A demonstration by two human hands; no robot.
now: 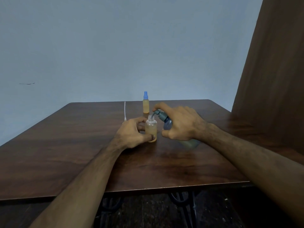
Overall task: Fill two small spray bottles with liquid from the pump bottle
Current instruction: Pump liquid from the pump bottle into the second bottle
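Observation:
A small clear spray bottle (151, 129) stands uncapped on the brown table (65, 153), partly filled with orange liquid. My left hand (131, 134) grips its lower body. My right hand (181, 124) holds the blue-grey pump bottle (167, 123) tilted to the left, a finger on the pump head, its spout over the open neck. Behind them stands a second small bottle (145, 104) with a blue spray cap, full of orange liquid.
A white spray-head dip tube (125, 111) lies on the table left of the capped bottle. A brown curtain (271, 79) hangs at the right. The table's near edge runs across the lower frame, with metal legs below.

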